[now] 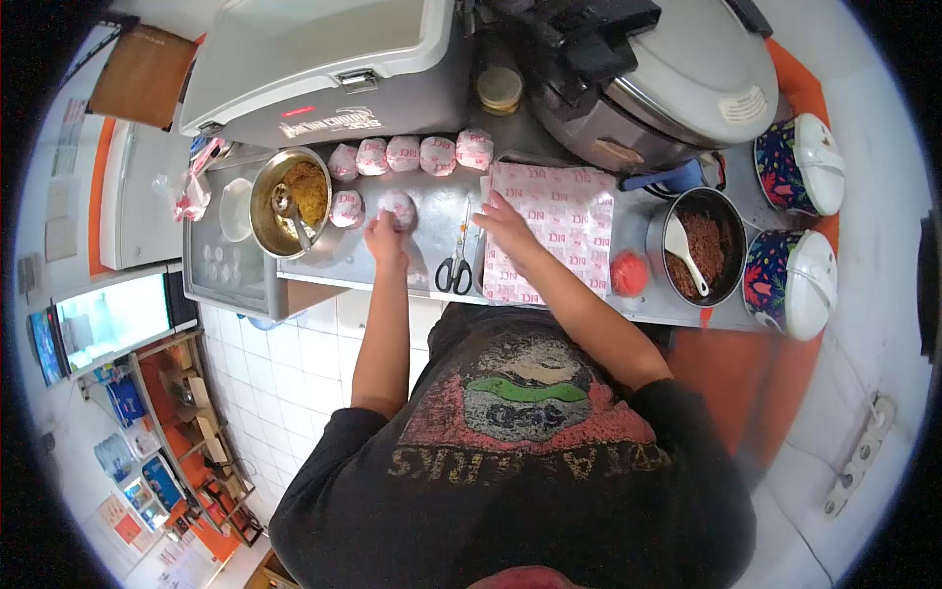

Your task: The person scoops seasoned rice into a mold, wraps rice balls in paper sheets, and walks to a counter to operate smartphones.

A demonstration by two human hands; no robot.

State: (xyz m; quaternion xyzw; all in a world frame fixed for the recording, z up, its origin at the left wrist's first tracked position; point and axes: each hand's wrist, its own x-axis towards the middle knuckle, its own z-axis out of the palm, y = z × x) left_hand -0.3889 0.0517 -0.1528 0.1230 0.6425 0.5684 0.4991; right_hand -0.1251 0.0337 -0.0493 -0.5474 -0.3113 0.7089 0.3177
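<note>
Left hand (pixel 387 234) is at the near side of a paper-wrapped ball (pixel 400 204) on the counter (pixel 339 263), its fingers partly curled against the wrapping; whether it grips the ball or only touches it, I cannot tell. Right hand (pixel 508 224) lies over the left part of a stack of red-printed paper (pixel 564 231), fingers half extended and pointing left; it is unclear whether it has hold of a sheet.

At the left end stands a small white bowl (pixel 235 211). Right of it is a steel bowl (pixel 262 208) with yellow food (pixel 312 193) and a spoon (pixel 285 204) leaning inside. Behind these is a big grey cooler box (pixel 343 98). Five more balls in the same wrapping make a row (pixel 402 153) in front of the box, and a sixth (pixel 346 209) sits just left of the one at the left hand. Between the hands lie scissors (pixel 456 273), handles toward the person, blades pointing away.

Beyond the paper, just beside its right edge, is a round red item (pixel 629 273). Next come a metal pot (pixel 655 232) of reddish-brown food with a white paddle (pixel 687 257) resting in it, then two flower-patterned tubs (pixel 773 282) with white lids. A large lidded cooker (pixel 687 83) stands behind the paper and pot.
</note>
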